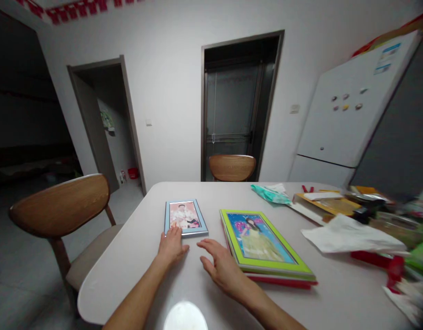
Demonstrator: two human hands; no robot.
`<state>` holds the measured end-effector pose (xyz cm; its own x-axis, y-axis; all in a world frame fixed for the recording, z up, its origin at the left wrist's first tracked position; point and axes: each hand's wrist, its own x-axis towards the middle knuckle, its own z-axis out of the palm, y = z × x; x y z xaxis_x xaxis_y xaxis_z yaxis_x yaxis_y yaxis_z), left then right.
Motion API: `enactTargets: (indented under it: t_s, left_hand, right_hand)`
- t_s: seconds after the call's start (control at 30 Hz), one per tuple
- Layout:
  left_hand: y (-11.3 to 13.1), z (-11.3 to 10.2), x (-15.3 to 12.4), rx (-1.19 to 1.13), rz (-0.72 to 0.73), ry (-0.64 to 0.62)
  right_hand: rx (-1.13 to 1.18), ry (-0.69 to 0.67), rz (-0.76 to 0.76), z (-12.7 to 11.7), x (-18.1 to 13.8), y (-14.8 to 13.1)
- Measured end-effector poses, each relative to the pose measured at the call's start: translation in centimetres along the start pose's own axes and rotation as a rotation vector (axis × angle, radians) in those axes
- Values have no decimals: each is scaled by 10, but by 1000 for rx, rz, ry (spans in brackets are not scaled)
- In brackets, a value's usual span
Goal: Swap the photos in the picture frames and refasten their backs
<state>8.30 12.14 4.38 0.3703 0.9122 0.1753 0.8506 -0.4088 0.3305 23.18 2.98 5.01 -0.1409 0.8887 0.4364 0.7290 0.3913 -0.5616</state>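
A blue-bordered picture frame [202, 221] lies flat on the white table [129, 284], a photo of a person inside it. My left hand [170, 244] rests at its near edge, fingertips over the lower left of the picture and fingers outstretched. To the right, a lime-green picture frame [290, 238] sits on top of a stack, with a red frame [283, 280] showing at the bottom. My right hand [220, 266] hovers between the two, beside the stack's left side, with its fingers and thumb apart and nothing in them.
Along the table's right side are a crumpled white paper [349, 233], a yellow envelope [335, 205] and other clutter. A green and white packet [272, 193] lies at the back. Wooden chairs [63, 206] stand left and behind; a white fridge [335, 119] is at right.
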Motion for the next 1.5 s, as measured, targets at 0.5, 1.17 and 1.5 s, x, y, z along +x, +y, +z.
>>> enactTargets:
  t_s: [0.5,1.17,1.5]
  left_hand:
    - [30,1,-145,-20,165,-127]
    - [12,-41,-157,-1008,-308,511]
    - [-22,7,-173,-388,-207,316]
  right_hand:
    - [-29,17,176,36,-38,15]
    - [211,-51,22,32,-21,-40]
    - [-141,-158,-114,34,-34,-17]
